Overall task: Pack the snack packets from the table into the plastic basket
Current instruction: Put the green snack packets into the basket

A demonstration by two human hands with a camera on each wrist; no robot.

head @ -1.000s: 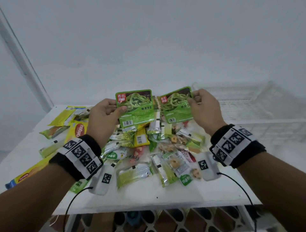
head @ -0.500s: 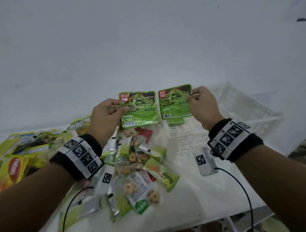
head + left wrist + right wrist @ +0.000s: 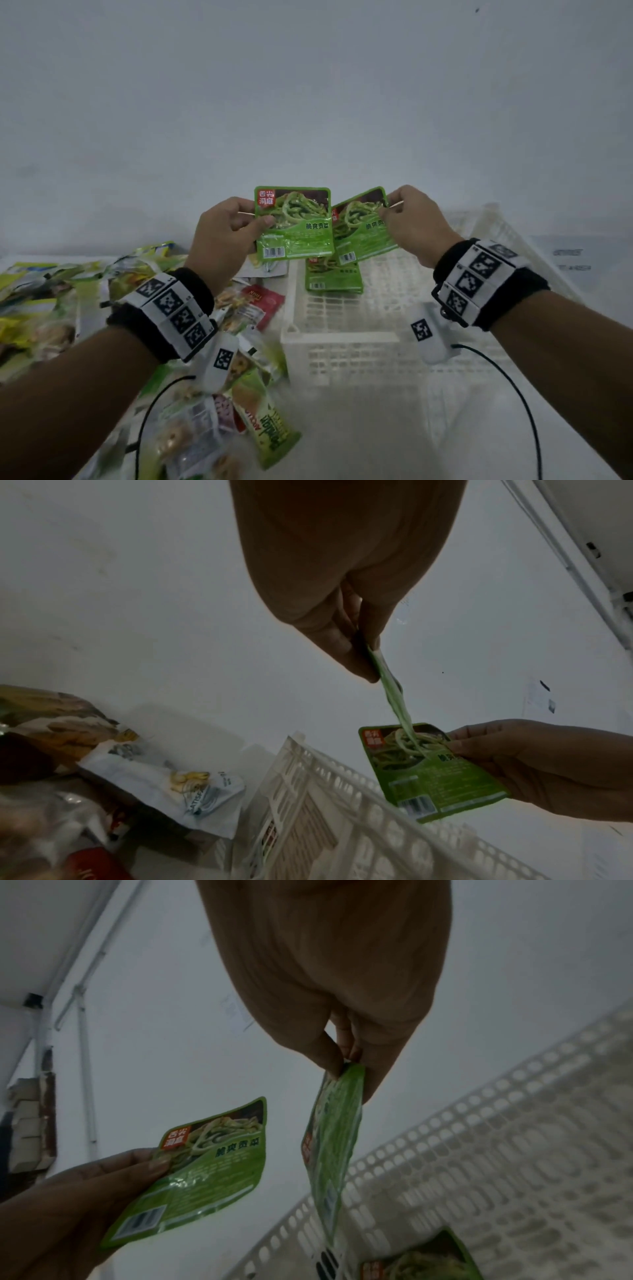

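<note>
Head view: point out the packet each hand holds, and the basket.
left hand's packet (image 3: pixel 294 228), head view, middle of its printed front
right hand's packet (image 3: pixel 363 229), head view, green front face
basket (image 3: pixel 339 337), head view, near rim

green packet (image 3: pixel 294 224): 舌尖洞庭, 脆爽贡菜, barcode | pale packet (image 3: pixel 202 795): "LATTSF…", partly legible

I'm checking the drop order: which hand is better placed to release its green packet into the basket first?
Probably right. The right hand holds its green packet above the basket; the left hand's packet hangs near the basket's left edge.

White table (image 3: pixel 359 428) w/ snack packets (image 3: pixel 219 411) heaped left, plastic basket (image 3: pixel 342 337) right.
</note>
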